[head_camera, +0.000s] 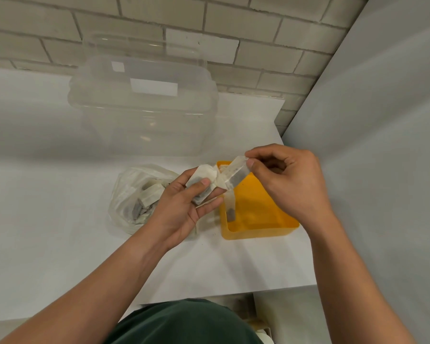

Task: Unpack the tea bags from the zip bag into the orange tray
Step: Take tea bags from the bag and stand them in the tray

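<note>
The clear zip bag (132,197) lies on the white table, holding several tea bags. To its right stands the orange tray (258,219), with some tea bags at its far end. My left hand (184,209) holds a small bunch of tea bags (201,180) between thumb and fingers, just left of the tray. My right hand (288,180) pinches one end of a single tea bag (236,172) above the tray's far left corner. That tea bag still touches the bunch. Another tea bag (230,204) hangs down from the bunch over the tray's left edge.
A large clear plastic container (144,103) with its lid stands at the back of the table against the brick wall. A grey wall (382,120) runs close along the right of the tray. The table's front edge lies near my torso.
</note>
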Tool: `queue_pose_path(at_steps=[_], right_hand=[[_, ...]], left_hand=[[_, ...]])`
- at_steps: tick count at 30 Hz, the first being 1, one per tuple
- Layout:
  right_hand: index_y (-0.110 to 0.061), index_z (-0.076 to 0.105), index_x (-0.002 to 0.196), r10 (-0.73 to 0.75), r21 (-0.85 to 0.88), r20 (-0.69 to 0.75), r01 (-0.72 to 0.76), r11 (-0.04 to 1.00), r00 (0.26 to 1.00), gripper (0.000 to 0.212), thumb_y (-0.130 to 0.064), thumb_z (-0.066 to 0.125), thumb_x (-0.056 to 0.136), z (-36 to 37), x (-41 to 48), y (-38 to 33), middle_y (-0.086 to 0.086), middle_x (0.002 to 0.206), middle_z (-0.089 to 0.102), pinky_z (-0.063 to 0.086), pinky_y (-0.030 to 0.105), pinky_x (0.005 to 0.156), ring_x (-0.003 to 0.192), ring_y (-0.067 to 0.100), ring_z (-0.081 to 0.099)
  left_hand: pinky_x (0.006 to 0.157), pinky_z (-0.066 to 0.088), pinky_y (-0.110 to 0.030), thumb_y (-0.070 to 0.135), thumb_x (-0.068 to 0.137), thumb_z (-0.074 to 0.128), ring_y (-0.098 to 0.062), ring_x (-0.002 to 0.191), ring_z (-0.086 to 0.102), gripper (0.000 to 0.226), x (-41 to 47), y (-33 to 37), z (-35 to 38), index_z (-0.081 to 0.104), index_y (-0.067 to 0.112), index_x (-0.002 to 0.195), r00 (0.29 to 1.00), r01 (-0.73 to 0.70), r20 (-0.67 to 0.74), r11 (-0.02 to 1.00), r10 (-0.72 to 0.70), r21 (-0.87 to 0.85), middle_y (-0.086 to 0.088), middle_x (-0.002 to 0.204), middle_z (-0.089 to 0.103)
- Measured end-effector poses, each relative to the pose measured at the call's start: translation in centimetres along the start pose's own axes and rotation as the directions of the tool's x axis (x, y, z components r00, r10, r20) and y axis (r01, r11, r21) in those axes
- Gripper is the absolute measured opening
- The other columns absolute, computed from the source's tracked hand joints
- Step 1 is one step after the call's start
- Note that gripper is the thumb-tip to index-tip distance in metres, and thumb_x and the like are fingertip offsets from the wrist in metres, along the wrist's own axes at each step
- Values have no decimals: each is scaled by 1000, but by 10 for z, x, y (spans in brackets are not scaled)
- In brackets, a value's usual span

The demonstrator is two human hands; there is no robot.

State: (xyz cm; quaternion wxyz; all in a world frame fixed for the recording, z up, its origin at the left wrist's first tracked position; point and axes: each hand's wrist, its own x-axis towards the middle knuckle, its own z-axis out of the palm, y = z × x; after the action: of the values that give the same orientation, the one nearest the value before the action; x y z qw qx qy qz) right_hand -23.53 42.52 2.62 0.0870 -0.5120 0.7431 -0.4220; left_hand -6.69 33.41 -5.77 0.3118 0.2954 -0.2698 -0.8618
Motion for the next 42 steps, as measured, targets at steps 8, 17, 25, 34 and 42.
queue_pose_path(at_steps=[8, 17, 25, 34, 42], right_hand=[[-32, 79, 97, 10, -49, -46, -12, 999, 999, 14, -20, 72, 92, 8, 3, -8, -25, 87, 74, 56, 14, 76, 82, -3, 70], [-24, 81, 102, -114, -144, -74, 103, 984, 991, 16, -16, 72, 93, 12, -8, -20, -16, 96, 76, 56, 14, 80, 87, -1, 70], [-21, 82, 101, -185, -154, -96, 169, 974, 978, 15, -13, 74, 91, 12, -12, -22, -12, 94, 78, 59, 22, 79, 85, 3, 71], [-25, 82, 102, -195, -81, 75, 201, 976, 978, 16, -15, 74, 92, 24, -21, -26, -17, 95, 78, 60, 29, 79, 88, 3, 72], [-21, 80, 101, -216, -104, -18, 213, 971, 976, 10, -19, 78, 91, 34, -24, -24, -14, 90, 78, 60, 28, 72, 82, 3, 72]], left_hand=[[77, 65, -37, 0, 100, 57, -35, 109, 74, 21, -4, 13, -3, 66, 9, 117, 996, -23, 85, 1000, 23, 5, -18, 121, 72], [88, 63, -41, -3, 97, 53, -41, 119, 68, 14, -12, 16, -5, 61, 7, 102, 974, -32, 223, 999, 30, 6, -14, 129, 71], [92, 61, -36, -1, 91, 57, -38, 119, 69, 13, -15, 16, -3, 65, 9, 90, 960, -89, 271, 995, 73, 46, -14, 136, 67], [98, 57, -38, 0, 90, 59, -30, 116, 69, 15, -15, 14, -3, 70, 10, 93, 937, -177, 321, 980, 138, 95, -14, 128, 69], [100, 56, -38, -3, 92, 59, -31, 121, 66, 20, -13, 11, -7, 73, 12, 93, 926, -220, 336, 970, 173, 106, -16, 131, 67]])
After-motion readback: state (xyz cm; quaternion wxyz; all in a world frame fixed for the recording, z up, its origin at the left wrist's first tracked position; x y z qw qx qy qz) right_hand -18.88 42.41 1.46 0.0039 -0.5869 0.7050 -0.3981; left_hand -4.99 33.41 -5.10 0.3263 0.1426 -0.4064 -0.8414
